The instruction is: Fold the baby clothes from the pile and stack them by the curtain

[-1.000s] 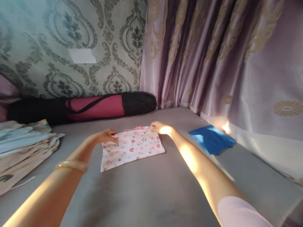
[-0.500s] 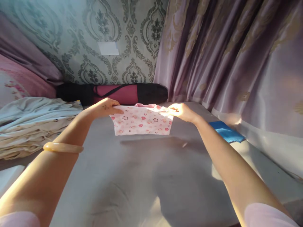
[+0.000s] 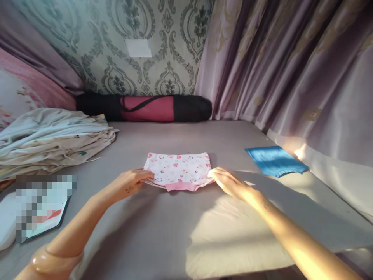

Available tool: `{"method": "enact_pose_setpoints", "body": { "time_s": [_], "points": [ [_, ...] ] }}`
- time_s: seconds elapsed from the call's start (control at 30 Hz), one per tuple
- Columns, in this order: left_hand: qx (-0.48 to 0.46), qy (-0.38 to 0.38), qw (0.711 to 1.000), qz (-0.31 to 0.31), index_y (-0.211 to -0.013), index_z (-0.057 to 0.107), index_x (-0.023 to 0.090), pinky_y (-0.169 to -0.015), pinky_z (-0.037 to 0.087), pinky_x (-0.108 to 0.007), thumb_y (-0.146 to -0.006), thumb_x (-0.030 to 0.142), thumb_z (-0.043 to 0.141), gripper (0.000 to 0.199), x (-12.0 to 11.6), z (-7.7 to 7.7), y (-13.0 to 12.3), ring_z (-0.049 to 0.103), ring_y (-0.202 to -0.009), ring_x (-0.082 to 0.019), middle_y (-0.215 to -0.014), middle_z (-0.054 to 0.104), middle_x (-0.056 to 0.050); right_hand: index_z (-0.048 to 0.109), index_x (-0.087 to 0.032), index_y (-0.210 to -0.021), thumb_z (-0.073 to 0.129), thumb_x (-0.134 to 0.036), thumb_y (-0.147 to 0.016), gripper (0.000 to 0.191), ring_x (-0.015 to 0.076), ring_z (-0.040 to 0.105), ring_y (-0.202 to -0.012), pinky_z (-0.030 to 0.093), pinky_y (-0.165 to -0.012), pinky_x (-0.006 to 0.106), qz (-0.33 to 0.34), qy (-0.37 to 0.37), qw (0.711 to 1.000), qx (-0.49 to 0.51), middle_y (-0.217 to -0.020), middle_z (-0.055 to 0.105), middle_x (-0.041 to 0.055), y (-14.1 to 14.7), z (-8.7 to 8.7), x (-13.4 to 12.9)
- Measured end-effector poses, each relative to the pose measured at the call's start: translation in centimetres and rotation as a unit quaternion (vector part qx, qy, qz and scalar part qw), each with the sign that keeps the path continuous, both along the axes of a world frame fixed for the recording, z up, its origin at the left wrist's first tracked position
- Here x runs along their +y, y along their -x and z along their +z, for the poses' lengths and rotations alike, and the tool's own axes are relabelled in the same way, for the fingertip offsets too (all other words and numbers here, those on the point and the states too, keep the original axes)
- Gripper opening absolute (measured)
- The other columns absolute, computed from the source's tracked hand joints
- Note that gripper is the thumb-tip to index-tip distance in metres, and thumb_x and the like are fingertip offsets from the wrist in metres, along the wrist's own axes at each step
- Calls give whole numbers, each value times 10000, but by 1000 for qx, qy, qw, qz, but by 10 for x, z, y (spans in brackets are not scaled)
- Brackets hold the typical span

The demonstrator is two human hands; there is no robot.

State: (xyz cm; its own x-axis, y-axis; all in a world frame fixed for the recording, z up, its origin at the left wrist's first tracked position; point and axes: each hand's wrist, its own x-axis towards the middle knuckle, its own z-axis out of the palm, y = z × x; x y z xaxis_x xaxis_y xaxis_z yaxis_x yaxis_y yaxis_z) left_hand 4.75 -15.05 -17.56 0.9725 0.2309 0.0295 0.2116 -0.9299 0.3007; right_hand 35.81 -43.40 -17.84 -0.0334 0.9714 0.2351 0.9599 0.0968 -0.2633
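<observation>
A small white children's garment printed with pink hearts and dark flowers lies on the grey sheet, folded, its pink trim toward me. My left hand pinches its near left corner between thumb and fingers. At the near right corner my right hand grips the fabric in the same way. The cloth is spread wide between both hands and its far edge rests flat. Whether it is a top or a pair of pants I cannot tell.
A folded blue garment lies to the right, near the purple curtain. Crumpled pale cloth is piled at the left. Closer on that side is a tablet-like device, partly pixelated. A black and maroon bag lies along the wall.
Both hands have brought the garment down and toward me, from held up in the air to lying on the sheet. Its pink trim was at the top and now faces me.
</observation>
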Motion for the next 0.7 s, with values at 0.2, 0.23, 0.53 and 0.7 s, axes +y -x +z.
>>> {"method": "enact_pose_setpoints", "body": {
  "time_s": [0.2, 0.23, 0.53, 0.7],
  "points": [
    [-6, -3, 999, -51, -1250, 599, 254, -1163, 307, -412, -778, 109, 428, 522, -12, -1, 15, 544, -1268, -207, -1365, 596, -30, 658, -196, -1032, 386, 13, -752, 443, 200, 597, -1046, 487, -924, 349, 18, 26, 999, -24, -1082, 673, 78, 10, 5, -14],
    [-6, -1, 998, -59, -1243, 601, 261, -1180, 273, -432, -787, 124, 444, 502, -13, 2, 15, 541, -1273, -207, -1368, 594, -28, 666, -199, -975, 391, 12, -746, 416, 196, 607, -1004, 489, -909, 351, 9, 27, 999, -20, -1028, 685, 67, 12, 7, -12],
    [-74, -4, 997, 1, -1307, 571, 195, -1075, 414, -407, -999, 412, 307, 459, -42, 9, -47, 527, -1283, -246, -1361, 595, -100, 631, -102, -1191, 359, -88, -884, 411, 243, 563, -1182, 421, -1045, 413, -102, -18, 994, -20, -1231, 652, 146, 28, 8, 50],
    [-48, -67, 997, -3, -1439, 445, 176, -1181, 231, -484, -999, 475, 288, 555, -54, -16, -97, 303, -1442, -286, -1516, 423, -108, 392, 15, -1447, 276, -287, -995, 556, 313, 257, -1449, 199, -1189, 491, -154, 41, 984, -74, -1532, 345, 214, 30, -15, 82]
  ]
}}
